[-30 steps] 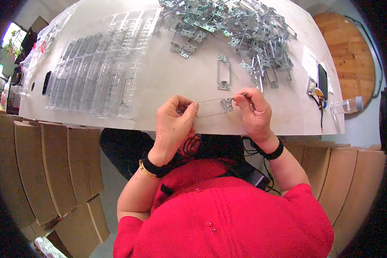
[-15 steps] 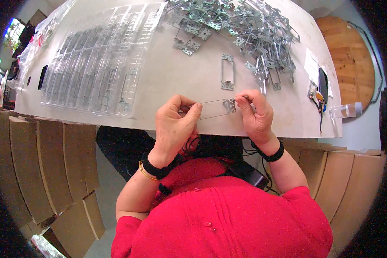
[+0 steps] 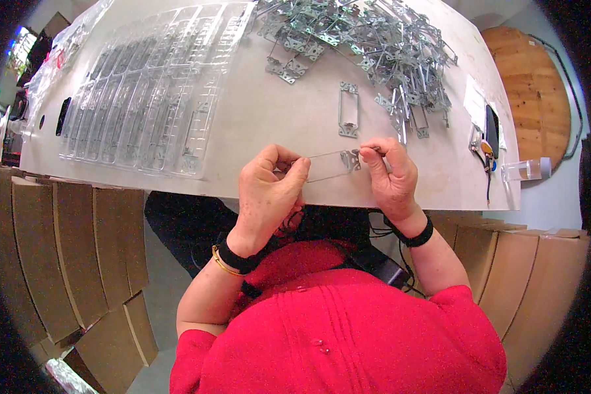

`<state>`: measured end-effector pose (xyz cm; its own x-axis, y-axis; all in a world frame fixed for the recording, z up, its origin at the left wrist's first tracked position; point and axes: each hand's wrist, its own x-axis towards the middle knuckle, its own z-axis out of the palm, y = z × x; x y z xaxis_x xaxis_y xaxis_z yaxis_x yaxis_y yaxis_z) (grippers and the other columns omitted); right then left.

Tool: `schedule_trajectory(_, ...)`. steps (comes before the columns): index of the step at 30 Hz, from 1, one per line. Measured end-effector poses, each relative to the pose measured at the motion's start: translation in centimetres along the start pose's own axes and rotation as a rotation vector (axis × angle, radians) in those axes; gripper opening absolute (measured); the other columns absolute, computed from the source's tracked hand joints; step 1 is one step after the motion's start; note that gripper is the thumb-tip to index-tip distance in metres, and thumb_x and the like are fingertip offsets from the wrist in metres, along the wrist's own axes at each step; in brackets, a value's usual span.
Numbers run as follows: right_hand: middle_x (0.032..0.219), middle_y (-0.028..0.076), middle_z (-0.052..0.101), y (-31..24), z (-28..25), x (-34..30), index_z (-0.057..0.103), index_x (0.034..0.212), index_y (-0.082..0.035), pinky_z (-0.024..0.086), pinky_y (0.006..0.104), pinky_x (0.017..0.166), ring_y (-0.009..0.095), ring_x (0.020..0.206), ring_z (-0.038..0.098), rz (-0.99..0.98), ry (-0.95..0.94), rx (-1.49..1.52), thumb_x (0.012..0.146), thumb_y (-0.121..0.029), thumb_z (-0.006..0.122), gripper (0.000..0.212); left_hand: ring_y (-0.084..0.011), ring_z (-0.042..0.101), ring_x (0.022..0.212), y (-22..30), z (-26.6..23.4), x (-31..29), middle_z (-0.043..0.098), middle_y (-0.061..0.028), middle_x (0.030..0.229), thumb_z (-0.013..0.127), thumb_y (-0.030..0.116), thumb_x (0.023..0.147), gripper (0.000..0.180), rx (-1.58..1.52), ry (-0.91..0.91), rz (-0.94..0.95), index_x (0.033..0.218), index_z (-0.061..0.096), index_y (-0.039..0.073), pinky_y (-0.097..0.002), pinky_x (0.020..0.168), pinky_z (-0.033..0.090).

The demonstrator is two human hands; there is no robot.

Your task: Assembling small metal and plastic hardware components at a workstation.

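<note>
Between my hands, above the table's front edge, is a thin rectangular metal bracket frame (image 3: 328, 166) with a cut-out plate at its right end. The thumb and fingers of my left hand (image 3: 271, 187) are closed on its left end, which they hide. My right hand (image 3: 393, 172) pinches at the plate end with thumb and forefinger. Just beyond lies a second metal bracket frame (image 3: 349, 127), flat on the table and pointing away from me. At the far right a tangled heap of similar metal brackets (image 3: 374, 49) is piled up.
To the left lies a clear plastic tray (image 3: 200, 154) with long compartments, several holding metal pieces. A dark phone-like object (image 3: 492, 123), a small tool with a cord (image 3: 486, 150) and a clear bottle (image 3: 528, 169) are at the right. Cardboard boxes (image 3: 85, 243) flank me.
Both hands keep nearly the same pose on the bracket frame. The view has shifted very slightly; nothing was picked up or put down.
</note>
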<state>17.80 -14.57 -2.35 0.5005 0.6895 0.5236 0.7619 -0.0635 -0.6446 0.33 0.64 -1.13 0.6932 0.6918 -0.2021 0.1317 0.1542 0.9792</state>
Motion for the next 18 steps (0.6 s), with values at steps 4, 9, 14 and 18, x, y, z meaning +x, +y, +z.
schedule_trajectory(4,0.093,0.012,0.070,-0.01,0.03,0.02,0.069,0.104,-0.005,0.053,0.0340,0.069,0.024,0.077,0.068,-0.021,-0.001,-0.029,0.099,-0.009,0.072,0.007,-0.0106,0.062,0.052,0.14,-0.04,-0.02,0.066,-0.0036,0.071,0.073,0.010,0.098,0.013,0.017,-0.004,0.005,0.096,0.067,-0.002,-0.0269,0.045,0.048)
schedule_trajectory(9,0.090,0.011,0.069,-0.19,0.06,0.02,0.069,0.104,-0.005,0.054,0.0341,0.068,0.024,0.075,0.068,0.021,-0.005,-0.024,0.100,-0.009,0.072,0.007,-0.0104,0.062,0.052,-0.19,-0.07,0.06,0.066,-0.0034,0.071,0.073,0.010,0.098,0.014,0.012,-0.006,0.013,0.095,0.067,-0.001,-0.0270,0.045,0.048)
schedule_trajectory(14,0.089,0.011,0.069,-0.15,0.02,0.00,0.069,0.104,-0.006,0.053,0.0345,0.067,0.024,0.074,0.068,0.015,0.002,-0.004,0.100,-0.009,0.072,0.006,-0.0103,0.062,0.052,0.08,-0.04,-0.01,0.066,-0.0033,0.071,0.074,0.011,0.098,0.014,0.011,-0.005,0.002,0.094,0.066,-0.001,-0.0269,0.045,0.048)
schedule_trajectory(18,0.090,0.011,0.070,-0.35,-0.06,0.14,0.070,0.105,-0.006,0.054,0.0349,0.069,0.026,0.077,0.069,-0.002,-0.004,-0.038,0.099,-0.008,0.073,0.007,-0.0102,0.062,0.052,0.07,-0.06,-0.03,0.066,-0.0035,0.071,0.074,0.010,0.098,0.014,0.019,0.000,0.009,0.094,0.066,-0.001,-0.0270,0.045,0.048)
